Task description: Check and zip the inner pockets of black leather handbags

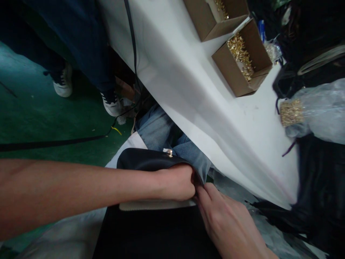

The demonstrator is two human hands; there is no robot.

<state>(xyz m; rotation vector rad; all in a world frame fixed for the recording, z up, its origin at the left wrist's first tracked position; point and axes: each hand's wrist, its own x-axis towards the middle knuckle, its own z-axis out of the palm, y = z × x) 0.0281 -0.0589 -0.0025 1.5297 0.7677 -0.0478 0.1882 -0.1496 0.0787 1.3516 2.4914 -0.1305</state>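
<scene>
A black bag (151, 232) with a smooth leather-like surface lies across my lap, its opening edged by a pale zipper tape (159, 205). The raised flap (140, 160) carries a small gold metal fitting (168, 152) with a white scrap on it. My left hand (178, 181) reaches into the opening under the flap; it is curled, and its fingertips are hidden inside. My right hand (223, 216) is closed at the bag's right corner, thumb and fingers pinching the edge close to the left hand's knuckles. What the left fingers grip cannot be seen.
Along my right runs a table with a white cover (188, 90). On it stand an open cardboard box (229, 72) of small gold metal pieces, a second such box (207, 25) and a clear plastic bag (326, 108). Another person's legs (81, 43) stand at upper left, near a black strap (54, 144).
</scene>
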